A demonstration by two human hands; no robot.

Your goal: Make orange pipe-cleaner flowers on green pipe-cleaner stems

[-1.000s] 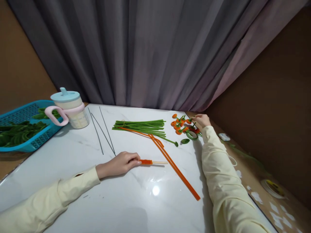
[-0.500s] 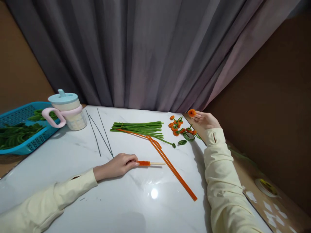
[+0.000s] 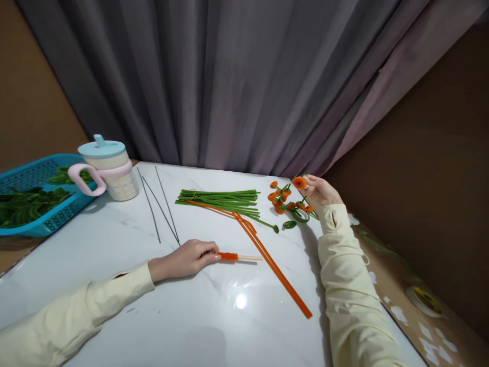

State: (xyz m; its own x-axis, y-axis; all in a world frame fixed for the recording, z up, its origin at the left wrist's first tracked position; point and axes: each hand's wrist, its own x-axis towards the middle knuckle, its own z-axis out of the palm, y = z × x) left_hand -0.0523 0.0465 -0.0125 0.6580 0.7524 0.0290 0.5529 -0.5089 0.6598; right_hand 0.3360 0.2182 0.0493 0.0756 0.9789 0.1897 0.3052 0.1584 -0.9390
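Note:
My left hand (image 3: 196, 256) is closed around one end of a thin wooden stick (image 3: 250, 258) wrapped with an orange pipe cleaner (image 3: 228, 256), just over the white table (image 3: 175, 316). At the far right corner my right hand (image 3: 323, 192) pinches a small orange flower (image 3: 300, 182) by its back. Beneath it lies a cluster of similar orange flowers (image 3: 280, 196) with green stems. Beside the cluster are a roll of green tape (image 3: 300, 216) and a green leaf-like piece (image 3: 289, 224). Orange pipe cleaners (image 3: 284, 278) and a bundle of green pipe cleaners (image 3: 225, 196) lie between my hands.
Several thin dark wires (image 3: 150, 206) lie at the left. A cup (image 3: 118, 183) with a blue lid and pink handle stands by a blue basket (image 3: 49, 224) of green leaves. Grey curtains (image 3: 237, 86) hang behind. On the right are a tape roll (image 3: 425, 300) and white scraps.
My right hand has drawn slightly left and lower with the orange flower, which has turned a little. My left hand keeps its hold on the stick. The view has shifted slightly.

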